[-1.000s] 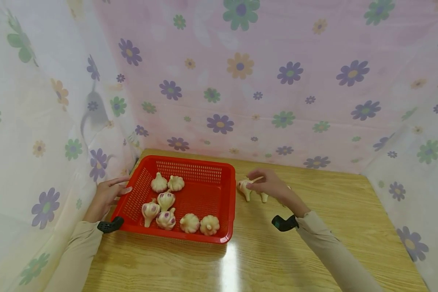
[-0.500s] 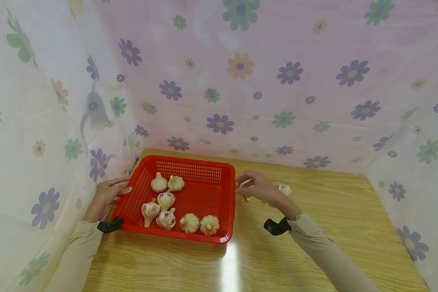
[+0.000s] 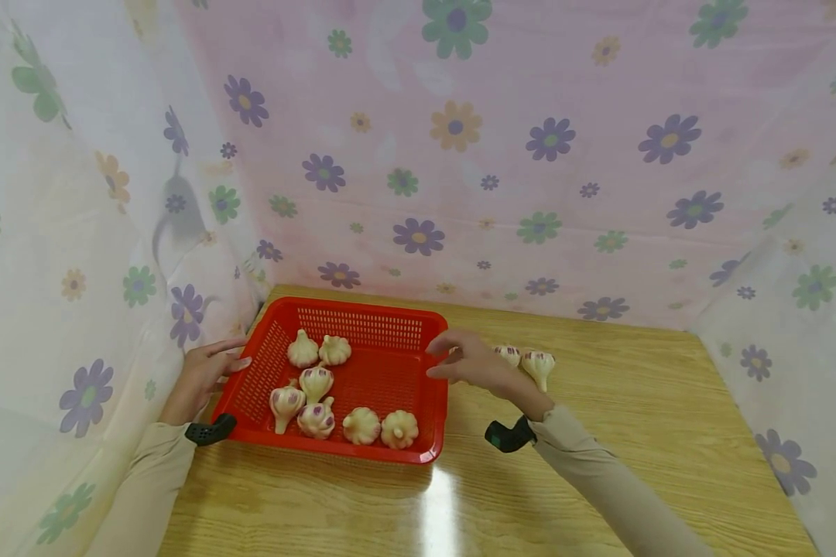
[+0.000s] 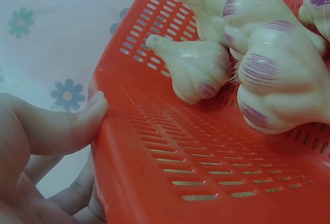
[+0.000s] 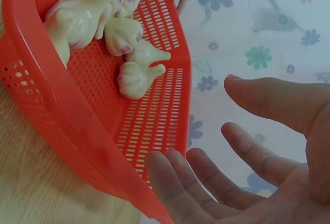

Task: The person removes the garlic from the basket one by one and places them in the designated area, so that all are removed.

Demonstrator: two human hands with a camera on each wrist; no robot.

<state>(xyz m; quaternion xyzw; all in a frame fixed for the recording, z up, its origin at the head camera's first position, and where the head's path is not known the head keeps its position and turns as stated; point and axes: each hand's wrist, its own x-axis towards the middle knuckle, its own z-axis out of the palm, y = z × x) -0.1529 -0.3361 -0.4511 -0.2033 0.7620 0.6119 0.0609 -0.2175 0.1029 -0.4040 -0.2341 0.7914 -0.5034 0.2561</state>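
Observation:
A red plastic basket [image 3: 362, 305] holds several garlic bulbs [image 3: 303, 350], cream with purple streaks, mostly toward its left and front sides. At the basket's left rim my left hand [image 3: 197, 379] grips it. In the left wrist view its thumb [image 4: 87, 118] lies on the rim while the other fingers sit against the outer wall, partly hidden. My right hand [image 3: 472, 362] hovers at the right rim with nothing in it. Its fingers [image 5: 211, 175] are spread and slightly bent in the right wrist view. Just behind this hand, two garlic bulbs [image 3: 539, 367] show on the table.
The wooden table [image 3: 599, 464] carries the basket on its left half. Flower-printed curtains [image 3: 488, 155] close off the back and both sides, with the left one close to my left arm. A black wrist device [image 3: 508, 435] sticks out below my right wrist.
My right hand has moved left, from over the garlic bulbs on the table to the basket's right rim, uncovering the bulbs farther right. The left hand and the basket stay in place.

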